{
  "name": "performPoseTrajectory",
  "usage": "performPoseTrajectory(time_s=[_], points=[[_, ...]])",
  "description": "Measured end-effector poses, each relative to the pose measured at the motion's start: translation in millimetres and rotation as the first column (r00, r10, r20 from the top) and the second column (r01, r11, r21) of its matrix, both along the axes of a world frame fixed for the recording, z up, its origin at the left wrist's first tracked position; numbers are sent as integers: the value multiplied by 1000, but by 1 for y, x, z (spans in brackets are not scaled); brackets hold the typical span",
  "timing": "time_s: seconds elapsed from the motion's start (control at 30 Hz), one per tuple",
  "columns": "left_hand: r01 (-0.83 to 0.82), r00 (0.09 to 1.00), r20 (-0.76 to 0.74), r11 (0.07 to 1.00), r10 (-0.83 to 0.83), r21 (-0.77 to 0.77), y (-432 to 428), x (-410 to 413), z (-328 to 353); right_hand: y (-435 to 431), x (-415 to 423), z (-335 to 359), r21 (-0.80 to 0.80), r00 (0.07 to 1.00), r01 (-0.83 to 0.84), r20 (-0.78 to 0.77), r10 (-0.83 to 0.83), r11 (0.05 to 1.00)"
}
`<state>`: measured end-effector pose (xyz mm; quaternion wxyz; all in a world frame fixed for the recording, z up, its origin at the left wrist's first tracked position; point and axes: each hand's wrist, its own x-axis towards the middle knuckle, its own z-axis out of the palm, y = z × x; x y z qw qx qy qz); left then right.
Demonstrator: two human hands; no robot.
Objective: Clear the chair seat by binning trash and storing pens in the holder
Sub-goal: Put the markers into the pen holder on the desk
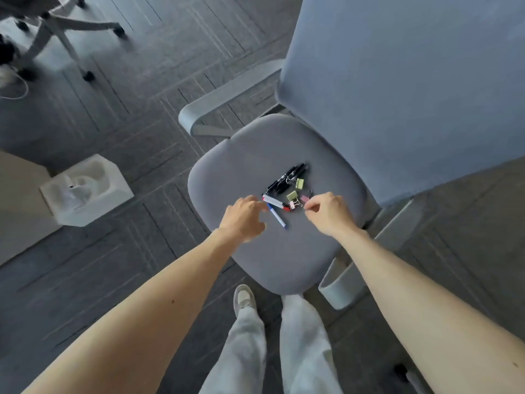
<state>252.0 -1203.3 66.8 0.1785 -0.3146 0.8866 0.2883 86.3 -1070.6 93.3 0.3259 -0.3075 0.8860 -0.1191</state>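
At the bottom of the frame, pale trousers (284,345) and one white shoe (244,299) stand on dark grey carpet tile (85,280), with both bare forearms reaching up toward the centre. Just above them the grey chair seat (255,265) fills the middle, its backrest (397,81) rising at upper right and an armrest (227,95) curving off to the upper left.

The left hand (245,217) hovers over the seat with fingers curled and half open, holding nothing, its fingertips just beside the white marker (273,201). The right hand (326,213) has thumb and forefinger pinched together near the pink clip (304,198); whether they grip anything I cannot tell.

The blue pen (277,216) lies on the seat between the hands, its long axis running from upper left to lower right. The white marker lies above it on a flatter diagonal. Beyond, the black pens (289,177) lie bundled, pointing toward upper right, with green clips (295,189) beside them.

At left on the floor stands a white bin (113,189) holding pale crumpled material. In the upper left corner another chair's base (65,27) shows, blurred.
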Motion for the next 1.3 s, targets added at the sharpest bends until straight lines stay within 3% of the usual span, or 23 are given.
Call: performPoseTrajectory(time_s=[0.13,0.27,0.4,0.53,0.7,0.87,1.0,1.13,1.3], points=[[127,991,58,988,-122,-93,-7,-34,-64,-23,-36,-58,14,1000,-18,-2,18,1000],[215,977,23,959,-214,-186,-5,-61,-110,-45,-61,-103,25,997,-61,-40,62,998],[333,943,52,913,-330,-235,-6,-76,-142,-66,-74,-132,30,976,-195,-90,197,980],[356,933,60,894,-354,-270,-7,-79,-165,-87,-77,-153,42,906,-375,-193,376,926],[366,922,-7,880,-387,-303,-9,-69,-180,-102,-70,-173,141,747,-562,-335,574,815],[197,979,-42,977,-201,-81,-15,-65,-174,-109,-65,-188,187,676,-602,-398,620,776],[-80,997,6,996,80,43,-26,-62,-163,-111,-65,-186,250,591,-646,-433,681,721],[-395,910,-35,891,413,222,-33,-57,-168,-105,-64,-190,266,555,-673,-436,708,691],[-567,772,-86,743,630,356,-35,-57,-163,-106,-62,-196,245,608,-659,-383,695,711]])
